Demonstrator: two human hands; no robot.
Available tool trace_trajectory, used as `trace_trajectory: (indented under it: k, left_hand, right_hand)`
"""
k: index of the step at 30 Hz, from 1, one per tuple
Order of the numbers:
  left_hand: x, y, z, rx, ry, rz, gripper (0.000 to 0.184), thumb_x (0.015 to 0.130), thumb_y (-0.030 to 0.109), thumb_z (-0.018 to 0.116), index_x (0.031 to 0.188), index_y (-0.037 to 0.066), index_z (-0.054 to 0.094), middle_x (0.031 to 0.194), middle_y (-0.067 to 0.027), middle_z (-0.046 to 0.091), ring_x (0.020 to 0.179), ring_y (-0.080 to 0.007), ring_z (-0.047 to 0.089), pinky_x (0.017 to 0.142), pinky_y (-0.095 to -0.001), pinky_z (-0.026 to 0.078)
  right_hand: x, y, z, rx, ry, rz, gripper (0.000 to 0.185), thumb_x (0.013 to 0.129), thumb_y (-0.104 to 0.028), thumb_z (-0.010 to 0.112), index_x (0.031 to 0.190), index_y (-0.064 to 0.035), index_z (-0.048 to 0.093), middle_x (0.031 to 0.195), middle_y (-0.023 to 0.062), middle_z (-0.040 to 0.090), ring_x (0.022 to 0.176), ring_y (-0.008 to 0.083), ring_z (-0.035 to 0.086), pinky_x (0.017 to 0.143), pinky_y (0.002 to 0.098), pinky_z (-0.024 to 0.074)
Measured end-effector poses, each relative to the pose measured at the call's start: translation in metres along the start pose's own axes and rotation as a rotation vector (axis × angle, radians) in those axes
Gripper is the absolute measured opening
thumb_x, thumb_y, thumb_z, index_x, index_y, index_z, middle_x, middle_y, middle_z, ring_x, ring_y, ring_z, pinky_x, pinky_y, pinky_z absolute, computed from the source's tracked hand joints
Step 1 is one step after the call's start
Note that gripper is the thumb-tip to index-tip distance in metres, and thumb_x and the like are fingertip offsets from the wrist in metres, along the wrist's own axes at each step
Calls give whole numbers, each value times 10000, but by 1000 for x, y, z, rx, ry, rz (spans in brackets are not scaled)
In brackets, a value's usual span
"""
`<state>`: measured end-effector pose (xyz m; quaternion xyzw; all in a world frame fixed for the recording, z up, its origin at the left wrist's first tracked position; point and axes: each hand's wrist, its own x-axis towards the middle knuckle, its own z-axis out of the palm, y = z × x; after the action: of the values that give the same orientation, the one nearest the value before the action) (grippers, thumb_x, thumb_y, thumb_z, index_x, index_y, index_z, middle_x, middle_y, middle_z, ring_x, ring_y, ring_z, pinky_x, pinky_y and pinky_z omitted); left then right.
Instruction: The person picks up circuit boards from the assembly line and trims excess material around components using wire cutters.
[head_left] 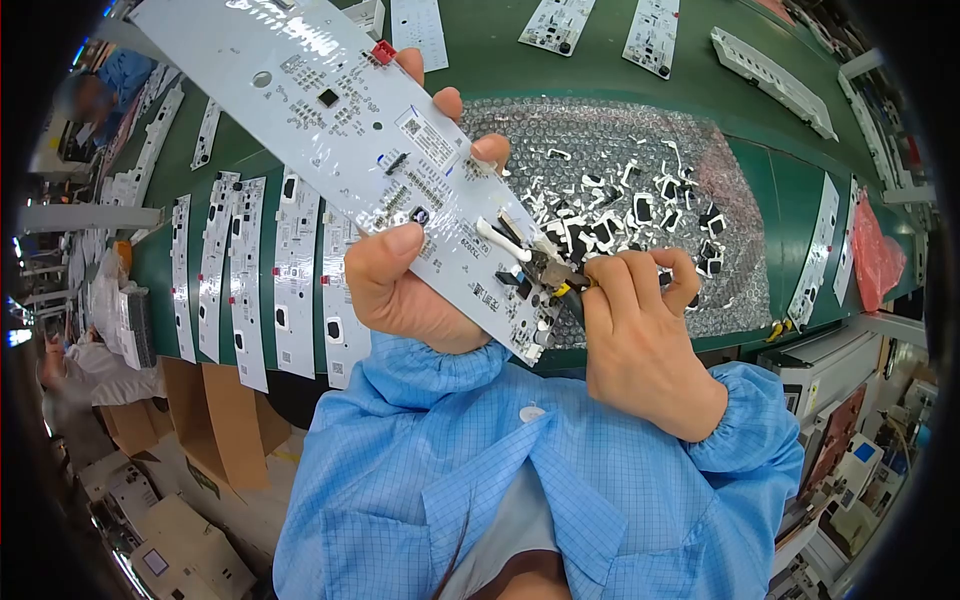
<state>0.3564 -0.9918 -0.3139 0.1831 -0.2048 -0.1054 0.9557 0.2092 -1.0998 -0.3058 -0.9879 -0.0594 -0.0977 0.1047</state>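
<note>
My left hand grips a long white circuit board by its edges, thumb on the face and fingertips over the far edge. The board slants from upper left to lower middle and carries chips, a label and a red connector. My right hand is closed round a pair of pliers with a metal head and yellow and dark handles. The head is at the board's right edge, beside a white glue-like strip and dark components. Whether the jaws touch a component I cannot tell.
Bubble wrap on the green table holds many black and white scraps. Several white boards lie in a row at left, others at the back and right. A red plastic bag lies at far right.
</note>
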Motion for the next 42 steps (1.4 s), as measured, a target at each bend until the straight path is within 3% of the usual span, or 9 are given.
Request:
trace_trajectory:
  k: [3, 5, 12, 14, 17, 20, 26, 34, 42]
  left_hand:
    - [0, 0, 1, 18, 31, 2, 960, 677, 151, 552, 1548, 74, 156, 1552, -225, 266, 1312, -296, 446, 982, -466, 460]
    - [-1, 1, 0, -27, 88, -43, 971, 663, 137, 597, 1547, 127, 195, 1516, -257, 325, 1239, -346, 525, 1015, -455, 434]
    - [2, -1, -6, -35, 74, -93, 972, 661, 148, 596, 1546, 111, 197, 1506, -267, 338, 1239, -355, 536, 1013, -465, 431]
    - [2, -4, -11, -64, 36, -128, 942, 677, 161, 542, 1549, 95, 189, 1540, -211, 303, 1282, -291, 504, 992, -474, 485]
    - [0, -4, -9, -43, 80, -110, 966, 665, 143, 584, 1549, 105, 195, 1504, -278, 335, 1234, -349, 542, 1008, -492, 424]
    - [1, -6, -10, -7, 87, -112, 961, 666, 146, 585, 1548, 104, 203, 1499, -278, 342, 1240, -345, 539, 1003, -492, 433]
    - [0, -11, -14, 1, 111, -124, 939, 669, 157, 581, 1539, 96, 231, 1476, -270, 370, 1195, -333, 566, 969, -482, 471]
    - [-2, -11, -13, 63, 119, -98, 960, 651, 160, 584, 1536, 88, 218, 1483, -270, 358, 1192, -337, 568, 978, -475, 467]
    - [-4, -10, -9, 67, 111, -87, 972, 643, 153, 582, 1539, 94, 211, 1502, -265, 339, 1210, -334, 559, 998, -467, 453]
  right_hand:
    - [2, 2, 0, -10, 3, -11, 248, 611, -23, 572, 849, 46, 581, 1030, 140, 555, 1010, 290, 514, 968, 509, 252]
    - [2, 4, -1, 14, -19, -15, 245, 612, -25, 574, 847, 46, 581, 1028, 137, 556, 1013, 285, 515, 963, 505, 252]
    - [4, 10, -8, 126, -59, -42, 243, 610, -14, 575, 845, 48, 578, 1022, 142, 554, 1002, 289, 514, 938, 494, 259]
    - [4, 9, -9, 237, -87, -48, 247, 606, -7, 575, 846, 49, 577, 1020, 144, 553, 993, 294, 512, 934, 494, 260]
    - [2, 6, 0, 141, -41, -16, 267, 593, 12, 571, 857, 52, 568, 1012, 149, 546, 968, 304, 506, 925, 495, 264]
    - [0, 7, 6, -22, 76, -32, 287, 581, 32, 564, 867, 55, 559, 1001, 154, 540, 946, 311, 500, 916, 494, 269]
    - [1, 9, -4, 230, -86, -7, 309, 580, 35, 551, 887, 65, 548, 1027, 172, 529, 966, 326, 492, 926, 496, 271]
    - [3, 9, -14, 236, -168, -3, 364, 565, 38, 538, 924, 95, 554, 1052, 213, 521, 1026, 357, 492, 1039, 573, 225]
    - [4, 6, -13, 167, -173, 9, 320, 591, 4, 553, 900, 86, 572, 1056, 197, 544, 1024, 336, 516, 1068, 575, 207]
